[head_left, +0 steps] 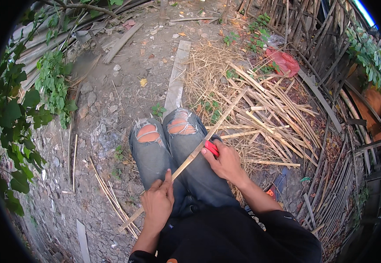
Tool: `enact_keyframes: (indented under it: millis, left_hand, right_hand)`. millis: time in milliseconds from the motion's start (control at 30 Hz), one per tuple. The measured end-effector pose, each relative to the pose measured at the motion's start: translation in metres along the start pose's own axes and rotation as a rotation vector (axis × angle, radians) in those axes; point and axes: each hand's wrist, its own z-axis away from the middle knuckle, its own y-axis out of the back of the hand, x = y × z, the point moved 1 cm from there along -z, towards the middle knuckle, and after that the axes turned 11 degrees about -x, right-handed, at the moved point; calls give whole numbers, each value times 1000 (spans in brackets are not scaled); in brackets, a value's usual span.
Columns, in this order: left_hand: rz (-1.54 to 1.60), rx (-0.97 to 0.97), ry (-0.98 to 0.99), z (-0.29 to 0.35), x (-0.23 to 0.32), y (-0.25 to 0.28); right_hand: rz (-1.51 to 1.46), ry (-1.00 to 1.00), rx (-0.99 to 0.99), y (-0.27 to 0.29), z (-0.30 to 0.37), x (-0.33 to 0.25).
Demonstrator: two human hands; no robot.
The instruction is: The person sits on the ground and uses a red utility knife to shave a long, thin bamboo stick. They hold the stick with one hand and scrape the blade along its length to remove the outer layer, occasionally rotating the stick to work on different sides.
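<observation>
A long split-bamboo strip slants across my thighs, from beside my left forearm up to the far right. My left hand is closed round its lower part, with the index finger laid along it. In my right hand is a red-handled tool, pressed against the strip's middle above my right thigh. The tool's blade or working edge is hidden, so its exact kind is unclear. Both knees show through torn grey jeans under the strip.
Split bamboo strips lie heaped on straw-like shavings at right. A dark flat blade with an orange handle rests beside my right forearm. Thin strips lie at left. A plank extends ahead; a red plastic bag sits near the fence.
</observation>
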Motion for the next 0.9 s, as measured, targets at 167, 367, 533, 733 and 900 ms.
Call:
enact_keyframes:
  millis: [167, 367, 533, 733, 900]
  left_hand:
    - [-11, 11, 1, -1, 3, -5]
    - [-2, -15, 14, 0, 7, -1]
    - [41, -61, 18, -3, 6, 2]
    - [112, -94, 36, -6, 5, 2]
    - [166, -86, 57, -7, 7, 3]
  right_hand:
    - [173, -78, -163, 0, 19, -1]
    - [174, -80, -130, -2, 6, 13]
    - [211, -3, -172, 4, 6, 8]
    - [219, -8, -259, 3, 4, 7]
    - [206, 8, -213, -1, 2, 7]
